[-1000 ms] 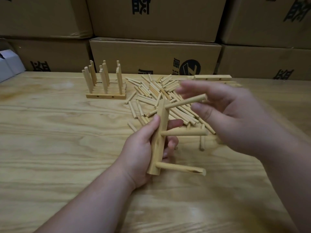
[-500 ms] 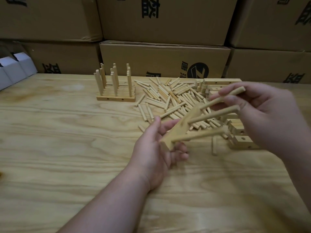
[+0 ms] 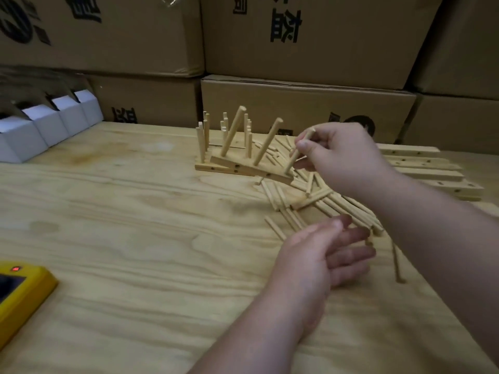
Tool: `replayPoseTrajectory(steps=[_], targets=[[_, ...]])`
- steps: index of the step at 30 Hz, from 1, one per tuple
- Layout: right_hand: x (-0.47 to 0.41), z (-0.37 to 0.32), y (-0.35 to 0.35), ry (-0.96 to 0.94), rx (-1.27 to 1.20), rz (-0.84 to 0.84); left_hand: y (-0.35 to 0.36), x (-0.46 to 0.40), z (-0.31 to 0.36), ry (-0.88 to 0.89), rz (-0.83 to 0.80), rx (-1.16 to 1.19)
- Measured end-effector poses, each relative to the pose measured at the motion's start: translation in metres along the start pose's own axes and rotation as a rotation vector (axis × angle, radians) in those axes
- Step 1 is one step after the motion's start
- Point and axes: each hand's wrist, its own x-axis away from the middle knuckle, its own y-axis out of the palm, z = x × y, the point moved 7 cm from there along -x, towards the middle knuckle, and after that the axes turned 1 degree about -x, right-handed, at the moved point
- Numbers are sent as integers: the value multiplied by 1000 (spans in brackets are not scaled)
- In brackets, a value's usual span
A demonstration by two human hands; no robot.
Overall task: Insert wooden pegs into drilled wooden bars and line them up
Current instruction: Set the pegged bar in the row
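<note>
The right hand (image 3: 343, 157) pinches the rightmost of three wooden pegs (image 3: 299, 149) set in a drilled wooden bar (image 3: 251, 170), which hangs tilted from that grip, its far end low against the finished pegged bars (image 3: 216, 157) beyond. The left hand (image 3: 321, 255) is spread and empty, just above the bench (image 3: 129, 217) nearer the person. Loose pegs (image 3: 310, 201) lie scattered below the grip, between the hands.

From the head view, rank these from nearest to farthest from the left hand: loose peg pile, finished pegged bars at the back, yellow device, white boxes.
From the left hand:
1. Loose peg pile, just beyond its fingertips.
2. Finished pegged bars, farther back, toward the cartons.
3. Yellow device, at the near left edge.
4. White boxes, far left, at the back.
</note>
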Motion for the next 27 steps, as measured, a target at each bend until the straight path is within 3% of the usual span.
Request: replayPoseTrajectory(steps=[8, 17, 27], targets=[[-71, 10, 77, 42, 245, -110, 6, 4, 6, 80, -193, -26], [-87, 27, 94, 102, 295, -115, -1, -4, 8, 209, -198, -17], [-83, 37, 105, 73, 340, -177, -5, -4, 1, 194, -172, -9]])
